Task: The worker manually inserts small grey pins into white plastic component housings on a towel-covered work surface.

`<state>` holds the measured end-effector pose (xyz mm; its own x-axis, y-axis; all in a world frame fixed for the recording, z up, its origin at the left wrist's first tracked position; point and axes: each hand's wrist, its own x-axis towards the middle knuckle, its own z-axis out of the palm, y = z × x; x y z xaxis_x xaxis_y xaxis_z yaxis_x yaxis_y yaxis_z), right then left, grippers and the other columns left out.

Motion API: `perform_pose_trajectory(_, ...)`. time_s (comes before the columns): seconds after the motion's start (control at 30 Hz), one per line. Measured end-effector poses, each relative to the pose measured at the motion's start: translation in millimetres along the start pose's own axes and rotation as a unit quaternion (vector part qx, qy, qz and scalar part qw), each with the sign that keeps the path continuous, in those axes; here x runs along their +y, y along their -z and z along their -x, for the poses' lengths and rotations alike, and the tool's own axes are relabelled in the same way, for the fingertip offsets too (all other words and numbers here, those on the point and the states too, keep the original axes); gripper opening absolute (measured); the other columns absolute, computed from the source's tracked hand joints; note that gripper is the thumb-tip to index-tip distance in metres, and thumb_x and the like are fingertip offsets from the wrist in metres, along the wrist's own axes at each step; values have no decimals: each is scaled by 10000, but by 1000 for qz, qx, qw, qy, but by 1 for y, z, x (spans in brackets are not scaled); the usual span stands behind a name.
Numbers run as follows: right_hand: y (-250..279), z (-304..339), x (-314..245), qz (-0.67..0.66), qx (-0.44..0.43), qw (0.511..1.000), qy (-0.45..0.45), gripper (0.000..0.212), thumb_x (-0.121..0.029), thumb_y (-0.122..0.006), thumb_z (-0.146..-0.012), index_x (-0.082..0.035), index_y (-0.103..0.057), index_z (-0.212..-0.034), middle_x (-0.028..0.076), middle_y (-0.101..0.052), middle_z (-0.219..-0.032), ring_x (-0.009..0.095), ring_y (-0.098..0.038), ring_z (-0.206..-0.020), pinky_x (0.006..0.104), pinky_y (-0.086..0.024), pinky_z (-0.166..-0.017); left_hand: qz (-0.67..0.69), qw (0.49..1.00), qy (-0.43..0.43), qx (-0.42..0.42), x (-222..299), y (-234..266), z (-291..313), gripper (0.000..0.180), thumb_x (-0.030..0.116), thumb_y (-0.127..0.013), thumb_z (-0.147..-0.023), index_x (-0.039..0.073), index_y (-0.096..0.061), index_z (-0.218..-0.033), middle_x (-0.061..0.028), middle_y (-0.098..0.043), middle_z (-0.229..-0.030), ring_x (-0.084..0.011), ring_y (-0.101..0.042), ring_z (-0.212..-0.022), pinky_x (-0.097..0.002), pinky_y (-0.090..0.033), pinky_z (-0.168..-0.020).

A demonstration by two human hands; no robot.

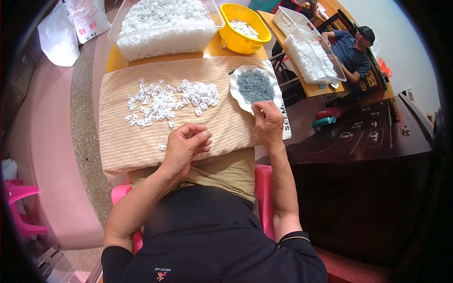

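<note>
My left hand [188,145] is held over the near edge of a striped towel [226,132], thumb pressed to the curled fingers. Whatever it may pinch is hidden. At the near rim of a white scalloped plate [234,89], my right hand [269,121] has its fingertips together, and any piece in them is too small to make out. Thin grey pieces [255,85] lie heaped on the plate. Small white plastic pieces with dark holes [160,101] are spread over the towel's left half, beside a denser pile [200,94]. One single white piece [162,147] lies left of my left hand.
Behind the towel stand a clear bin [165,47] full of white pieces and a yellow basket [245,43] with more. A co-worker [351,54] sits at another table with a filled bin [314,61]. White sacks [59,42] stand far left; a pink stool [23,207] is at left.
</note>
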<state>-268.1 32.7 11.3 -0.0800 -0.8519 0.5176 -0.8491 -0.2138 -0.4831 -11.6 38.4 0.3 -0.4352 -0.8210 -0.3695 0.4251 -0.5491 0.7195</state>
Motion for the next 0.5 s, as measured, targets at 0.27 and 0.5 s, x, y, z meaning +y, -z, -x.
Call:
perform_pose_trajectory(0.27, -7, 10, -1, -195, -3, 969, -151, 97, -30, -660, -873, 27, -661, -951, 28, -639, -749, 70, -573, -631, 218, -478, -577, 21, 1000, -1, 6, -2, -2, 0, 182, 78, -650, -891, 19, -601, -1056, -65, -651, -839, -119, -637, -714, -241, -558, -655)
perform_pose_trajectory(0.5, -16, 17, -60, -450, -156, 869, -132, 76, 17, -628, -881, 53, -651, -944, 72, -619, -871, 103, -601, -670, 221, -502, -597, 46, 998, 33, -28, -5, -2, 1, 171, 61, -641, -893, 10, -621, -1055, -71, -666, -898, -118, -641, -760, -252, -565, -697)
